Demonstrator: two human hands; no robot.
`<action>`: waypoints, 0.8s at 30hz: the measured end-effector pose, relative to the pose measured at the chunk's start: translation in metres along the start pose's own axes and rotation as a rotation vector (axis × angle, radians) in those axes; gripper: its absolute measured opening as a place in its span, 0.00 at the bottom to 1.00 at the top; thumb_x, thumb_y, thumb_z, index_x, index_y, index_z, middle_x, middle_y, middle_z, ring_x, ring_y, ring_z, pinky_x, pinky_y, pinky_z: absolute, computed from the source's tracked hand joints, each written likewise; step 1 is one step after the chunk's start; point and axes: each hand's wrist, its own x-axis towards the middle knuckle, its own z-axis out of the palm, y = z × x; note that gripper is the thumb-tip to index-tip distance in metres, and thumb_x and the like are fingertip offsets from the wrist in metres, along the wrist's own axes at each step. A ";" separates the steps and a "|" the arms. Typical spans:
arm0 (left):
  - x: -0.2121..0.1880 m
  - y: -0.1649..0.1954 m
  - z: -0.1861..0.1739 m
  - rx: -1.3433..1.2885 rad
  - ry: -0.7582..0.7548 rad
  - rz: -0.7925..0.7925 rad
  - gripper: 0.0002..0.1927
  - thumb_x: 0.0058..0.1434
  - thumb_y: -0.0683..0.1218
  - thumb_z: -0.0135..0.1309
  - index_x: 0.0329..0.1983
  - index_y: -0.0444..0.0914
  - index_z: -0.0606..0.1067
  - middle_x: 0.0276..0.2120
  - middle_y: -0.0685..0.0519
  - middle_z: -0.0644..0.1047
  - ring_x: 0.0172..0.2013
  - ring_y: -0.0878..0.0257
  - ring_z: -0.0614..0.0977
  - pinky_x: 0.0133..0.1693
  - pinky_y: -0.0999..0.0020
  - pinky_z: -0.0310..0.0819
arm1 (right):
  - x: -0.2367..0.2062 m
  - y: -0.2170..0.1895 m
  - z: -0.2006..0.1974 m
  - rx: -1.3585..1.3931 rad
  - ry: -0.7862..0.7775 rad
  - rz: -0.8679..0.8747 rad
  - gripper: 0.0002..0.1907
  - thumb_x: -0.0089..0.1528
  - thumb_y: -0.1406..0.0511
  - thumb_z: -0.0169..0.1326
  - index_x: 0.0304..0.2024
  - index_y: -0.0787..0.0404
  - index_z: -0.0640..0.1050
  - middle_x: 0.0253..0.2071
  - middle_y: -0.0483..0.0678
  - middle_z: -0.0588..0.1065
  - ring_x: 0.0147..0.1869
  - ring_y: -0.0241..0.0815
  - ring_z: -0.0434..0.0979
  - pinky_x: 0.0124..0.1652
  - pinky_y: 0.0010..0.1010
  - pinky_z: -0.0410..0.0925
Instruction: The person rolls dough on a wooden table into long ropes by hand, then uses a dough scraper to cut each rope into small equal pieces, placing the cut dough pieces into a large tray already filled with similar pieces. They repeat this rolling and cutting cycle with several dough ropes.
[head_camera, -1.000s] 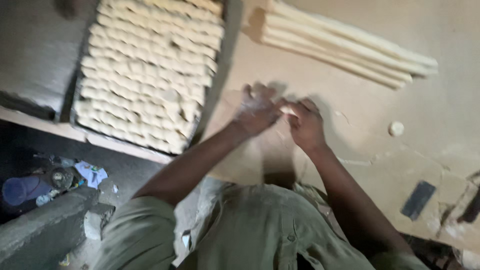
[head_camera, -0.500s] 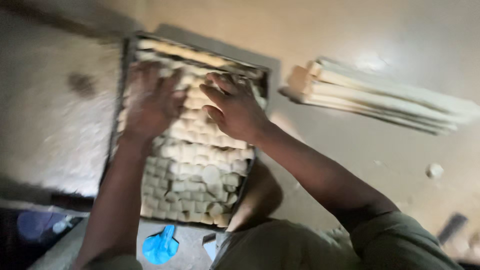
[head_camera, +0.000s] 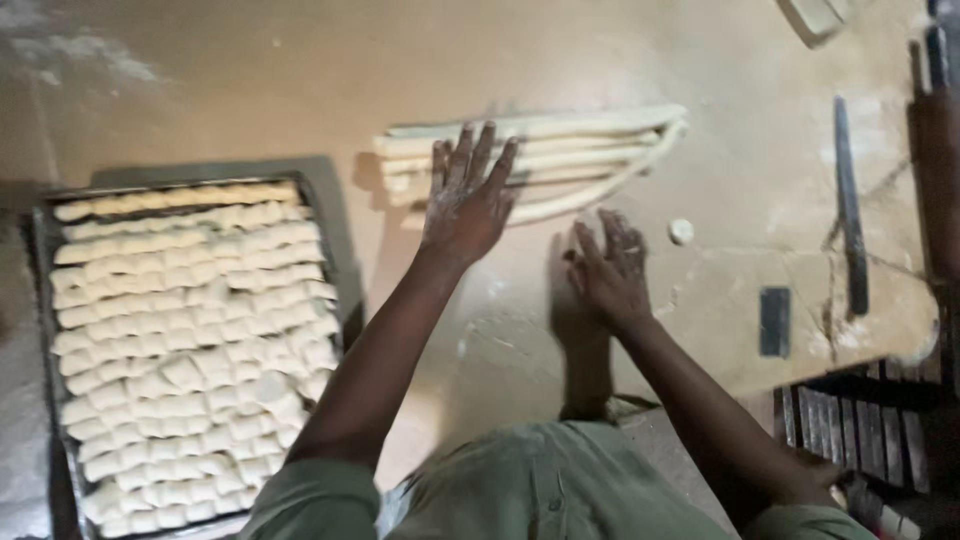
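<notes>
My left hand (head_camera: 467, 196) is spread flat, fingers apart and dusted with flour, over the near end of several long dough ropes (head_camera: 560, 152) lying side by side on the floured wooden table (head_camera: 620, 60). My right hand (head_camera: 608, 268) hovers open just below and to the right of the ropes, holding nothing. A dark metal tray (head_camera: 330, 215) on the left is packed with rows of small cut dough pieces (head_camera: 185, 340). A single small dough piece (head_camera: 681, 231) lies on the table right of my right hand.
A long dark blade or rod (head_camera: 850, 200) lies at the right. A small dark rectangular scraper (head_camera: 774, 321) rests near the table edge. A dough lump (head_camera: 815, 14) sits at the top right. Dark slatted racks (head_camera: 860, 425) stand below the table's right edge.
Both hands have left the tray of cut dough and swung right to the dough ropes. A second ago they were pressed together on the table.
</notes>
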 end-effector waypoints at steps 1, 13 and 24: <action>-0.007 0.018 0.014 0.026 0.029 0.002 0.36 0.68 0.54 0.53 0.77 0.44 0.58 0.76 0.41 0.52 0.75 0.40 0.48 0.70 0.30 0.38 | -0.023 0.022 -0.004 -0.076 0.045 -0.012 0.37 0.71 0.51 0.50 0.79 0.55 0.58 0.80 0.62 0.51 0.85 0.62 0.46 0.75 0.62 0.37; 0.001 0.216 0.110 0.168 0.105 -0.126 0.39 0.66 0.55 0.55 0.78 0.43 0.58 0.76 0.40 0.51 0.76 0.38 0.48 0.69 0.25 0.37 | -0.154 0.222 -0.061 0.157 0.000 0.429 0.35 0.70 0.50 0.41 0.74 0.62 0.61 0.75 0.74 0.53 0.80 0.71 0.44 0.71 0.67 0.32; -0.012 0.340 0.158 0.198 -0.287 -0.265 0.38 0.70 0.60 0.43 0.79 0.46 0.50 0.77 0.44 0.41 0.73 0.29 0.37 0.64 0.19 0.29 | -0.186 0.251 -0.026 0.295 0.088 0.142 0.28 0.72 0.58 0.45 0.71 0.66 0.66 0.77 0.71 0.53 0.82 0.72 0.46 0.75 0.66 0.36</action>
